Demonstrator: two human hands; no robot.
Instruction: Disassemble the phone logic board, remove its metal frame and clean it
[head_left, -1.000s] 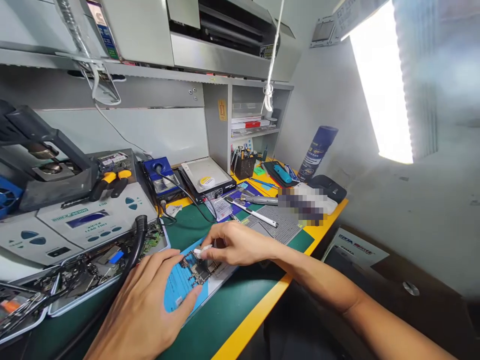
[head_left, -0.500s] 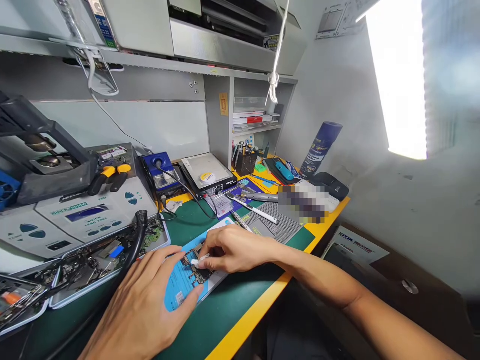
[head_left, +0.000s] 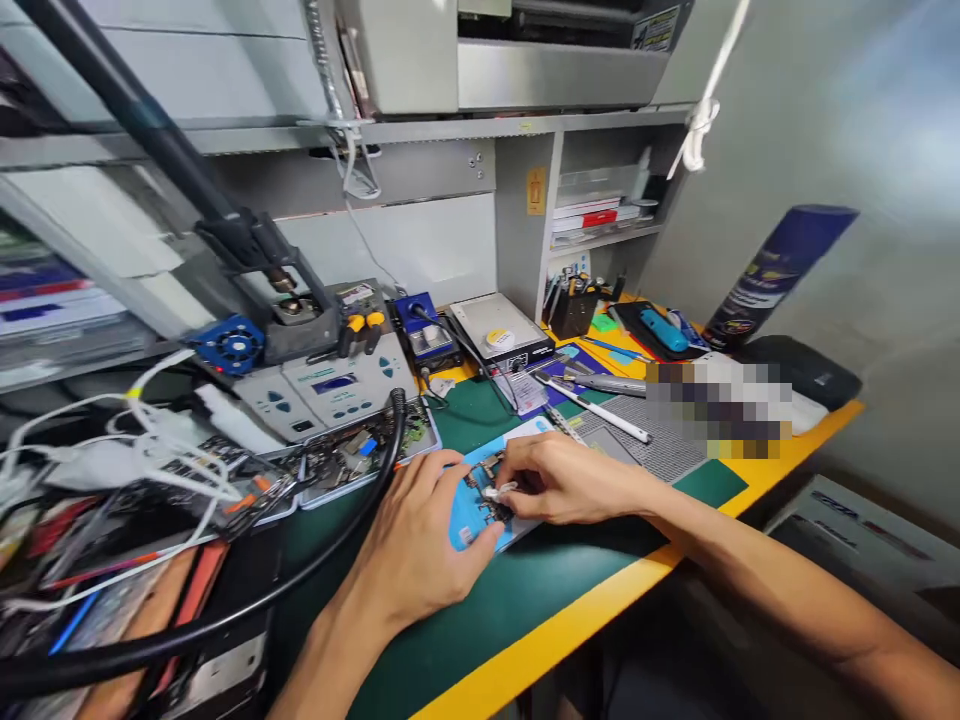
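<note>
A dark circuit board (head_left: 487, 480) lies on a light-blue printed card or flat box (head_left: 462, 515) on the green mat. My left hand (head_left: 420, 535) comes in from the left, its index finger and thumb spanning the board and holding it by its edges. My right hand (head_left: 566, 480) pinches a small crumpled white wipe (head_left: 498, 492) between thumb and fingers. The wipe is down on the board's surface. My right fingers hide part of the board.
A black hose (head_left: 330, 560) curves past my left forearm. Behind stand a tray of boards (head_left: 352, 465), a hot-air station (head_left: 330, 390), a soldering station (head_left: 427, 335) and a heating plate (head_left: 495, 325). A white pen-like tool (head_left: 600, 408) and spray can (head_left: 780, 275) are right.
The camera view has turned left, so everything sits further right and the cluttered left side shows. My hands keep nearly the same hold on board and wipe.
</note>
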